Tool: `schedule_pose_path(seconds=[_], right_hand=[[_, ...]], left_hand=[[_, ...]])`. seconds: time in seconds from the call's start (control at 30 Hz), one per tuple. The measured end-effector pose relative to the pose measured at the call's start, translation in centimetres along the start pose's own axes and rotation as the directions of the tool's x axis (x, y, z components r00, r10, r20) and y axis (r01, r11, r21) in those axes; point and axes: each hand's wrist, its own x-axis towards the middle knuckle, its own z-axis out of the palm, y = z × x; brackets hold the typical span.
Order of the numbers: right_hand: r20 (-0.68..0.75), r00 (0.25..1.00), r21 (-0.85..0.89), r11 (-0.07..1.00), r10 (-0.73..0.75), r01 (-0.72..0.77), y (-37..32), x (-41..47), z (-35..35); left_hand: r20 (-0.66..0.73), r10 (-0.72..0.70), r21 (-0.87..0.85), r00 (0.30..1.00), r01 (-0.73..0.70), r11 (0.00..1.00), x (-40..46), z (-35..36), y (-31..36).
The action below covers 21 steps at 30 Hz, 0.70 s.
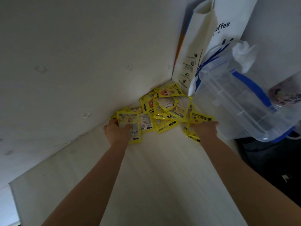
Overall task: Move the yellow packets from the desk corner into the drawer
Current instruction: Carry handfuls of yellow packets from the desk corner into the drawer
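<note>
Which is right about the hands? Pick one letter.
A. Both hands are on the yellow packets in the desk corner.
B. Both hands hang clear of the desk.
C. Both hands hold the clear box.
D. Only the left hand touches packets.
A: the left hand and the right hand each rest on yellow packets at either edge of the pile.

The white paper bag [228, 30] standing behind the heap of yellow packets [162, 110] bears blue letters reading "offee", its start hidden; two packets at the heap's near edge show "MANYOJIA"; the bag's side panel carries print too small to read.
</note>
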Motion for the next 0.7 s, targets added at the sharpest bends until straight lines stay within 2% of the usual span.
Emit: schedule_pose_path(seconds=[0.3, 0.47, 0.7], right_hand=[[0.069, 0.997, 0.143, 0.99, -0.018, 0.008, 3.3, 0.0, -0.9], [0.083, 0.995, 0.13, 0.99, -0.059, 0.048, 5.3, -1.0, -2.2], [0.092, 0.945, 0.047, 0.95, -0.313, 0.31, 5.1, -3.0, -3.0]], left_hand=[[-0.034, -0.062, -0.038, 0.998, 0.061, 0.997, -1.4, -2.1, -2.7], [-0.049, -0.107, -0.183, 0.993, 0.096, 0.978, -2.2, -4.2, -3.6], [-0.064, -0.054, -0.392, 0.996, 0.025, 0.92, -2.9, -5.6, -2.5]])
